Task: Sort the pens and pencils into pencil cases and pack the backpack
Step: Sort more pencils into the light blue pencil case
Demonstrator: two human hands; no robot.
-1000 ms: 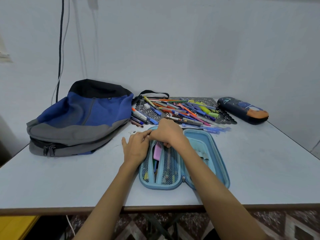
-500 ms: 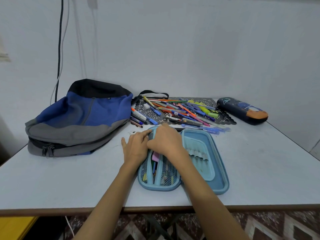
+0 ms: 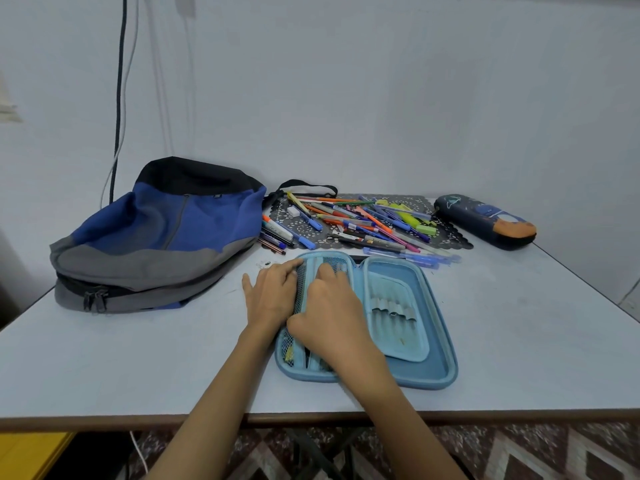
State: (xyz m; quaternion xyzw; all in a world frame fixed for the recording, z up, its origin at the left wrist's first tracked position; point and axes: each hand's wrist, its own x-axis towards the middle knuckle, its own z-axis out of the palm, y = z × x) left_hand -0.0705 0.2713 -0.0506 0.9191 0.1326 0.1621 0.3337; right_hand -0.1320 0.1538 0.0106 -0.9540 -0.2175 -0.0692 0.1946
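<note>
On the worktop (image 3: pixel 138 358), my left hand (image 3: pixel 272 299) and right hand (image 3: pixel 334 317) pressed, gripping nothing, on the pencil case (image 3: pixel 440 372), whose stiff, light shell seemed best held by its rim.

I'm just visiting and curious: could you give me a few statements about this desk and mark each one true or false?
1. The light blue pencil case lies open on the table. True.
2. Both hands rest on its right half. False: the left hand and the right hand are at its left, mesh half.
3. Loose pens are piled on a dark mat behind it. True.
4. The backpack stands on the floor. False: the backpack lies on the table.
</note>
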